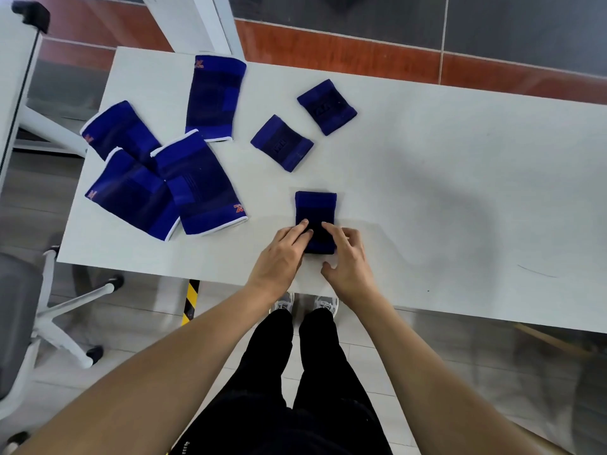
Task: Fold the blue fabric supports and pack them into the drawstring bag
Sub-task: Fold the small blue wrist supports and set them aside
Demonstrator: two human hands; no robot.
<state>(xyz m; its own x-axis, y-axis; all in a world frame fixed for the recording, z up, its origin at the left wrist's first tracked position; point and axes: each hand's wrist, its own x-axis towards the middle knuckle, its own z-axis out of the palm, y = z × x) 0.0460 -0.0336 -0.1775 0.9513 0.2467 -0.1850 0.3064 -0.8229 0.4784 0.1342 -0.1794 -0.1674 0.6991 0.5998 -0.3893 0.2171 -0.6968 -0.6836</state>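
Head view looks down on a white surface [427, 178] where both hands work one small blue support [316, 208] lying near the front edge, its long axis running straight away from the person. The left hand [279, 257] presses its near left part with fingers [300, 226] laid flat and close together; the right hand [348, 261] rests loosely spread fingers on the near right part, thumb off the cloth. Neither pinches. Two small folded supports [281, 143] lie farther back, and four larger knee-style supports [197, 183] lie unfolded at far left. No drawstring bag is in view, so nothing is packed yet.
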